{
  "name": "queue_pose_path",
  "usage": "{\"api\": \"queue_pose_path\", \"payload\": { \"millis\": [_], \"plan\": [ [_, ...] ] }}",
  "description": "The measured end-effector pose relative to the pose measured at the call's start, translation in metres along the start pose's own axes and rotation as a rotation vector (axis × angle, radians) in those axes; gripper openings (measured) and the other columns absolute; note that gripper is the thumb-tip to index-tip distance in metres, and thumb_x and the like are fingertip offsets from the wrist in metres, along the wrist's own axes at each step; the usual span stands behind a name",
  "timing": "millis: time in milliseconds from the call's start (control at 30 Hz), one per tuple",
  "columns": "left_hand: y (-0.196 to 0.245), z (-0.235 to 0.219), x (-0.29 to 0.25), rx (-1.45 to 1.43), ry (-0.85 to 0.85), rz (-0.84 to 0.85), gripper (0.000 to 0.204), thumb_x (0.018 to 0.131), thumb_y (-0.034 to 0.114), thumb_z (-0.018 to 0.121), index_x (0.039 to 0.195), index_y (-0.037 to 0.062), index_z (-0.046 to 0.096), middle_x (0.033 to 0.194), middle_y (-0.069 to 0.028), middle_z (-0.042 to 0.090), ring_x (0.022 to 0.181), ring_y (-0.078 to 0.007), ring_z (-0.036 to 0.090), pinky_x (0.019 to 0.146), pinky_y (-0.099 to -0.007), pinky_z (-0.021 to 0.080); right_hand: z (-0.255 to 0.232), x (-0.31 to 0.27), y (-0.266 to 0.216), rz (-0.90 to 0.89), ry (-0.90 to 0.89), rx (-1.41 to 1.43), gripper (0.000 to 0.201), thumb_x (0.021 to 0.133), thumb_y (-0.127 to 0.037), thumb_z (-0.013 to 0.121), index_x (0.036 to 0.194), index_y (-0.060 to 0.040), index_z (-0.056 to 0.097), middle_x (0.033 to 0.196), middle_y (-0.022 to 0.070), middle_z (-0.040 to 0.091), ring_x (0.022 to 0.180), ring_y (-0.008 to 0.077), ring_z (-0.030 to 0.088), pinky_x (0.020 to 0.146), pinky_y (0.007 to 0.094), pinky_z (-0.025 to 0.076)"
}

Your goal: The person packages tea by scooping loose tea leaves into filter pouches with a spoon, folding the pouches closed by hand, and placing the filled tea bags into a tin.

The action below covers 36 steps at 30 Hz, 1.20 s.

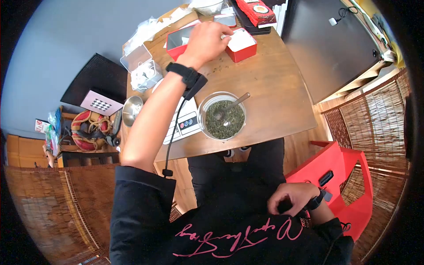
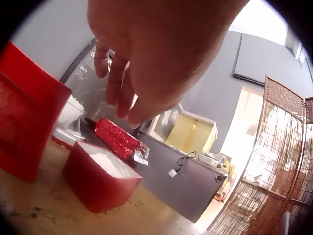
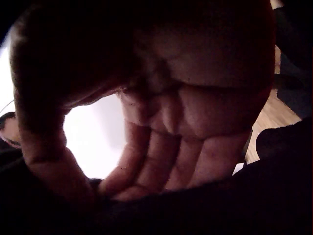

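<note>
My left hand (image 1: 205, 42) reaches across the table, over the gap between two red boxes. In the left wrist view its fingers (image 2: 115, 83) hang loosely down, above and behind the right red box (image 2: 100, 183). White material (image 1: 241, 40) lies inside that box. The left red box (image 1: 176, 52) stands open beside it, partly hidden by the hand. My right hand (image 1: 293, 196) rests against the black shirt, with loosely curled fingers and nothing in its grasp; the right wrist view shows its bare palm (image 3: 195, 112).
Near the table's front edge stands a clear tub (image 1: 204, 125) of dried green leaves with a spoon (image 1: 240, 99) in it. Beside it are a white scale (image 1: 183, 126), a metal bowl (image 1: 129, 110) and a plastic box of white items (image 1: 145, 75). A red packet (image 1: 256, 13) lies at the back.
</note>
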<state>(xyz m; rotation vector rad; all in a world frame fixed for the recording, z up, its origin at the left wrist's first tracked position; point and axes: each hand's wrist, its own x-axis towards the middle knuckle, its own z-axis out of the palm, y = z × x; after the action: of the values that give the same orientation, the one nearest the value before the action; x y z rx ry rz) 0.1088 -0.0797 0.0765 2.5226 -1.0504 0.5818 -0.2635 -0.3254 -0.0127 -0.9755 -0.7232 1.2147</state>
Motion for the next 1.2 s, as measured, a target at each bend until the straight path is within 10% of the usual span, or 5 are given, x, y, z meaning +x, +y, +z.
{"api": "queue_pose_path", "payload": {
  "millis": [267, 533, 1200],
  "plan": [
    [0.000, 0.056, 0.047, 0.166, -0.462, -0.014, 0.018, 0.078, 0.029, 0.078, 0.090, 0.0144, 0.080, 0.093, -0.0084, 0.077, 0.092, -0.0278, 0.072, 0.082, -0.0424, 0.057, -0.003, -0.006, 0.009, -0.101, 0.226, 0.182, 0.034, 0.090, -0.006, 0.078, 0.122, 0.0011, 0.067, 0.098, 0.0039, 0.073, 0.089, 0.0099, 0.068, 0.084, 0.0265, 0.055],
    [0.006, 0.057, 0.056, 0.209, -0.514, -0.023, 0.018, 0.074, 0.029, 0.081, 0.085, 0.0154, 0.080, 0.095, -0.0102, 0.076, 0.097, -0.0293, 0.072, 0.086, -0.0415, 0.057, -0.012, -0.004, 0.014, -0.088, 0.312, 0.177, 0.039, 0.089, -0.003, 0.077, 0.127, 0.0012, 0.066, 0.099, 0.0074, 0.074, 0.092, 0.0128, 0.070, 0.083, 0.0273, 0.055],
    [-0.019, 0.044, 0.043, -0.078, -0.153, -0.145, 0.019, 0.080, 0.023, 0.072, 0.085, 0.0075, 0.080, 0.079, -0.0135, 0.075, 0.076, -0.0319, 0.072, 0.076, -0.0407, 0.057, -0.025, 0.025, -0.023, -0.160, 0.641, 0.030, 0.025, 0.094, -0.011, 0.075, 0.117, -0.0007, 0.071, 0.094, 0.0031, 0.074, 0.085, 0.0076, 0.069, 0.076, 0.0225, 0.053]
  ]
}}
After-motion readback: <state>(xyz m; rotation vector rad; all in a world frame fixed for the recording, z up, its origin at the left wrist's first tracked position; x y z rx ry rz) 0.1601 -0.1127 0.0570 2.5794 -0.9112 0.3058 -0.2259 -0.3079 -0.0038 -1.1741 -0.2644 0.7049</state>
